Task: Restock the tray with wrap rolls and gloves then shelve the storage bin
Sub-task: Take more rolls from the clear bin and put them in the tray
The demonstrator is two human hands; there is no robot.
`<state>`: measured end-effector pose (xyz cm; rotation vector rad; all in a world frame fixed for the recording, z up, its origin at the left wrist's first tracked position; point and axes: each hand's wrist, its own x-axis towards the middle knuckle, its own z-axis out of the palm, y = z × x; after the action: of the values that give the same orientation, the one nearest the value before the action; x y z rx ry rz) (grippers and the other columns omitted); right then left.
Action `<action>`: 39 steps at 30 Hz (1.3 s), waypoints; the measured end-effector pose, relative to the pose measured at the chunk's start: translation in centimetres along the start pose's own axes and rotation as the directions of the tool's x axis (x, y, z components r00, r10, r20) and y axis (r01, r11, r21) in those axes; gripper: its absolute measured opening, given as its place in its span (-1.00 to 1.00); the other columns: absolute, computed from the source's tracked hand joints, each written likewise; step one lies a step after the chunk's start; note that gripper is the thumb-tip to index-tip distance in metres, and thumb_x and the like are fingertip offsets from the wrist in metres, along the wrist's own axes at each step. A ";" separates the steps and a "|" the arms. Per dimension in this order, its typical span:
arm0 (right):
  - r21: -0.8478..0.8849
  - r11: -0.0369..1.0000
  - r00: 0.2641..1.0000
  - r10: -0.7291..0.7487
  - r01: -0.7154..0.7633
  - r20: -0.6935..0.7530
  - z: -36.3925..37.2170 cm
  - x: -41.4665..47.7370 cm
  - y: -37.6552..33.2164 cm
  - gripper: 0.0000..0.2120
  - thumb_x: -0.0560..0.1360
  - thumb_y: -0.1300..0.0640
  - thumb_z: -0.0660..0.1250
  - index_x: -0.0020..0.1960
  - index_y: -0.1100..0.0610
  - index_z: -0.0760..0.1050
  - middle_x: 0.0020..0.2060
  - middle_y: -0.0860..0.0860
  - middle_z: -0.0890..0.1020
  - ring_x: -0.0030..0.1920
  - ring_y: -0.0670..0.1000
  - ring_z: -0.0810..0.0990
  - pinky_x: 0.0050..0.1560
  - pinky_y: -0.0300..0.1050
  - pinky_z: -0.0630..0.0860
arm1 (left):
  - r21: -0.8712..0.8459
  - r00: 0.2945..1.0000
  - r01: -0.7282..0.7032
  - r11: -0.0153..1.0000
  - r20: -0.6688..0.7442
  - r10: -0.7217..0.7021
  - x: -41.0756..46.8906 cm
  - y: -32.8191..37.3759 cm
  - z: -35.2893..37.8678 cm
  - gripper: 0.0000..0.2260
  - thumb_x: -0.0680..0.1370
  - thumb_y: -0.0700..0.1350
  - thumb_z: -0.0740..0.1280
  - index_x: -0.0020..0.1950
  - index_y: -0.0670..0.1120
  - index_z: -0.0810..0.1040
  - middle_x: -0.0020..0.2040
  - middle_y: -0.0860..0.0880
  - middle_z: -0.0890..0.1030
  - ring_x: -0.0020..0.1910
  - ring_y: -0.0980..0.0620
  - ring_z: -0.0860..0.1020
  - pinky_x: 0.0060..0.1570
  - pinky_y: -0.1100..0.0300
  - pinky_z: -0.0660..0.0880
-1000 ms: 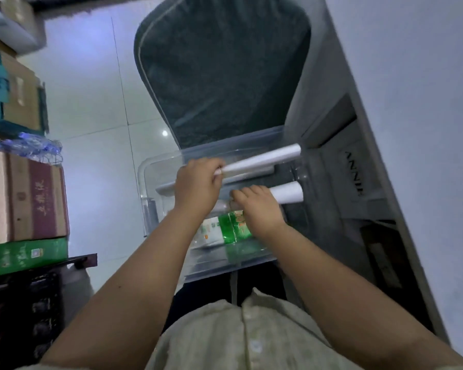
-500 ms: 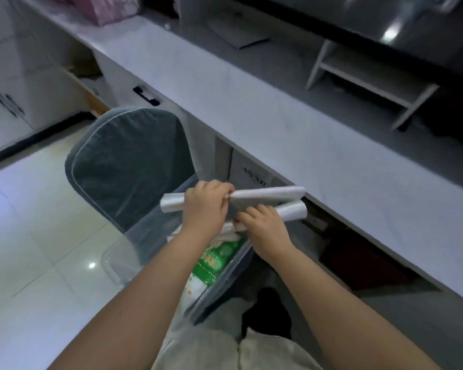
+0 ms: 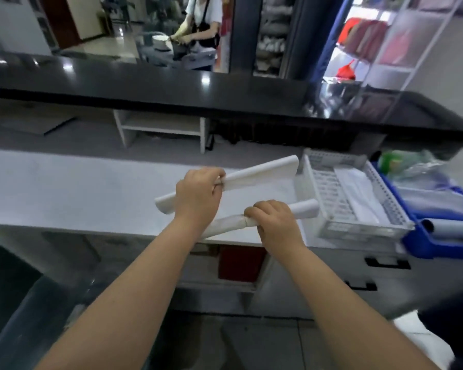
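Both hands are closed in a firm grip, each on its own white wrap roll, held above the pale grey surface (image 3: 72, 188). Nearer the person, the right hand (image 3: 274, 222) clasps the lower wrap roll (image 3: 304, 209) around its middle, knuckles up, so that one end juts toward the tray and the other runs back under the left forearm. Slightly farther out, the left hand (image 3: 198, 194) wraps the upper wrap roll (image 3: 262, 173), which slants up to the right; its far end lies near the tray's left corner without visibly touching it. The two rolls are roughly parallel and apart from each other. Just right of the rolls sits the white perforated tray (image 3: 321, 206), angled on the surface, with a white folded item (image 3: 358, 193) lying along its right half; what that item is cannot be told. Against the tray's right side stands a blue bin (image 3: 425, 244), a grey tube (image 3: 455, 227) resting across its near rim and clear plastic bags (image 3: 417, 166) with something green heaped behind. Beyond the hands, a small white open shelf unit (image 3: 162, 128) stands at the back of the surface, below a glossy black raised counter (image 3: 171, 86). Farther off, past that counter, another person (image 3: 201, 25) stands at a table.
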<state>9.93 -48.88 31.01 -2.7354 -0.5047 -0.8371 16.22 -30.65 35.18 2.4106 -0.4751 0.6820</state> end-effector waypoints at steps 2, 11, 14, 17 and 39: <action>-0.034 0.997 0.998 0.066 -0.066 -0.016 -2.2 -0.6 4.8 -0.63 0.21 0.53 0.35 -0.10 0.18 0.60 -0.22 0.08 0.63 -0.24 0.18 0.55 -0.20 0.03 0.49 | -0.053 0.999 -0.031 0.998 0.020 0.032 2.8 3.8 3.3 -0.83 0.49 -0.21 0.30 0.04 -0.03 0.57 -0.08 0.00 0.61 -0.10 -0.10 0.48 -0.21 -0.01 0.45; -0.079 0.924 0.926 0.368 -0.374 -0.085 -12.6 -3.1 25.7 -0.68 0.28 0.50 0.36 -0.08 0.18 0.63 -0.21 0.07 0.66 -0.20 0.16 0.56 -0.19 -0.07 0.38 | -0.498 0.965 0.250 0.830 0.196 -0.173 12.9 18.1 15.3 -0.89 0.48 -0.04 0.29 -0.13 0.20 0.50 -0.23 0.19 0.54 -0.25 0.21 0.50 -0.37 0.24 0.35; 0.076 0.848 0.842 0.530 -0.525 -0.101 -14.6 -3.3 31.0 -0.71 0.34 0.40 0.39 -0.07 0.06 0.61 -0.17 -0.02 0.64 -0.14 0.03 0.54 -0.19 -0.14 0.35 | -0.586 0.904 0.425 0.690 0.315 -0.290 13.9 19.7 19.0 -0.89 0.48 -0.07 0.34 -0.15 0.16 0.52 -0.19 0.15 0.59 -0.21 0.16 0.56 -0.34 0.24 0.40; 0.338 0.677 0.699 0.711 -0.654 -0.071 -15.7 -3.1 34.4 -0.66 0.39 0.30 0.37 -0.13 -0.17 0.53 -0.19 -0.20 0.58 -0.14 -0.17 0.51 -0.21 -0.20 0.43 | -0.625 0.755 0.656 0.424 0.529 -0.387 14.0 20.1 23.3 -0.88 0.49 -0.16 0.40 0.01 -0.02 0.56 -0.07 0.00 0.64 -0.13 -0.02 0.62 -0.28 0.15 0.50; 0.406 -0.089 0.149 0.842 -0.909 0.519 2.0 0.2 36.3 -0.64 0.41 0.16 0.48 0.14 0.28 0.54 -0.04 0.15 0.66 -0.05 0.13 0.64 0.04 0.03 0.58 | -0.265 0.751 0.479 0.837 0.618 -0.234 16.8 14.6 30.9 -0.57 0.49 -0.20 0.32 0.33 0.03 0.39 0.27 -0.04 0.44 0.09 0.05 0.46 -0.06 0.17 0.43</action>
<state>25.24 -81.34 25.11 -1.6674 0.9023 -0.0236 33.99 -63.85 29.47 2.1597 -0.3083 -0.3129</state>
